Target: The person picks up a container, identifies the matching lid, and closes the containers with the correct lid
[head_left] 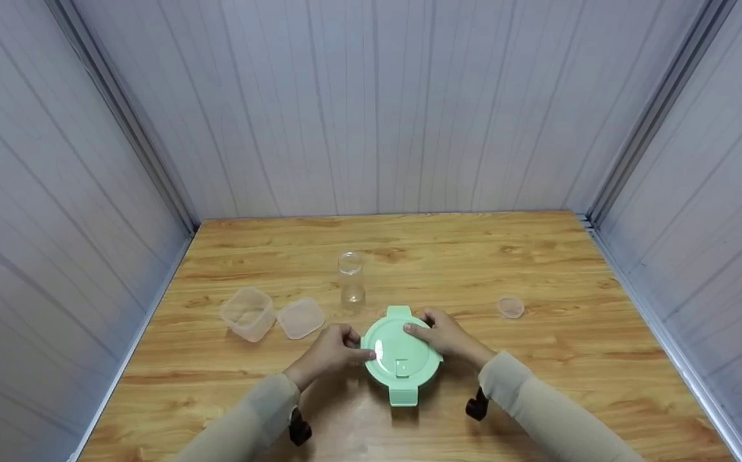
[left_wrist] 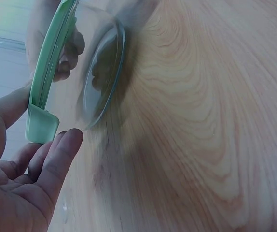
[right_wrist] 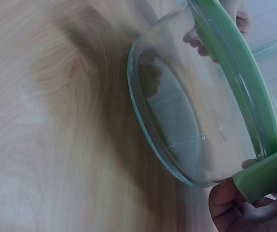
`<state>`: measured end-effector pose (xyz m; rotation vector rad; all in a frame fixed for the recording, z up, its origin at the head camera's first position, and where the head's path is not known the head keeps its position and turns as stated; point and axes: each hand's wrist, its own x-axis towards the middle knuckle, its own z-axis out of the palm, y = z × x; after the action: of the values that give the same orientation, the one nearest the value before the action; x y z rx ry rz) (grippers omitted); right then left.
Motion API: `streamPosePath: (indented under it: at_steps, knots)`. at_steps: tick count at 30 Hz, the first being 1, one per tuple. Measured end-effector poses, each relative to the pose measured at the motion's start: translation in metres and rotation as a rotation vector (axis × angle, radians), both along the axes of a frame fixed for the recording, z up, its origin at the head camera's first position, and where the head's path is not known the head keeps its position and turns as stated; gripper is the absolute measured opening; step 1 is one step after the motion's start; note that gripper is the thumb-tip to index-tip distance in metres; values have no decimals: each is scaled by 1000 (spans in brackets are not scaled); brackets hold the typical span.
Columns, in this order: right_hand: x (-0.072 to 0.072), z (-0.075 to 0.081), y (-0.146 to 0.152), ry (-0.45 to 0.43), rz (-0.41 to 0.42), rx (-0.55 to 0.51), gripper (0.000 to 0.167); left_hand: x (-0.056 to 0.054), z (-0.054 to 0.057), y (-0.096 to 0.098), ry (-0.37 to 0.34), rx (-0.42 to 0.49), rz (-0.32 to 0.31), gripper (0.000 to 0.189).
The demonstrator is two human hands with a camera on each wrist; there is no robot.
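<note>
A round green lid point(head_left: 391, 340) sits on a clear glass bowl point(right_wrist: 170, 113), seen near the front middle of the table in the head view. Its front locking flap point(head_left: 403, 396) sticks outward. My left hand point(head_left: 332, 350) holds the lid's left edge, thumb on top and fingers around the side flap point(left_wrist: 42, 125). On the opposite side, my right hand point(head_left: 449, 335) grips the lid with its thumb on top. Fingers curl about the right flap point(right_wrist: 260, 178) in the right wrist view. Whether the bowl touches the table, I cannot tell.
A clear squarish plastic box point(head_left: 252, 328) stands at the left, with a matching flat lid point(head_left: 301, 318) beside it. Behind the bowl rises a clear glass cylinder point(head_left: 352, 282). A small round clear piece point(head_left: 511, 307) lies at the right. Panel walls point(head_left: 371, 115) enclose the wooden table point(head_left: 448, 256).
</note>
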<state>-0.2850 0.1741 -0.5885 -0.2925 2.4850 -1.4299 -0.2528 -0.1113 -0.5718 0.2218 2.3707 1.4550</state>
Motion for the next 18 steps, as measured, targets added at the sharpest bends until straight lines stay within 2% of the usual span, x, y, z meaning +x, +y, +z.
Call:
streamPosePath:
  at_steps: [11,18]
  knots:
    - [1,2,-1,-5,-9,27,31,0,-2,-2,37,46,-21,30]
    - [2,2,-1,-7,-15,22,31,-1,-4,0,26,49,-25,28]
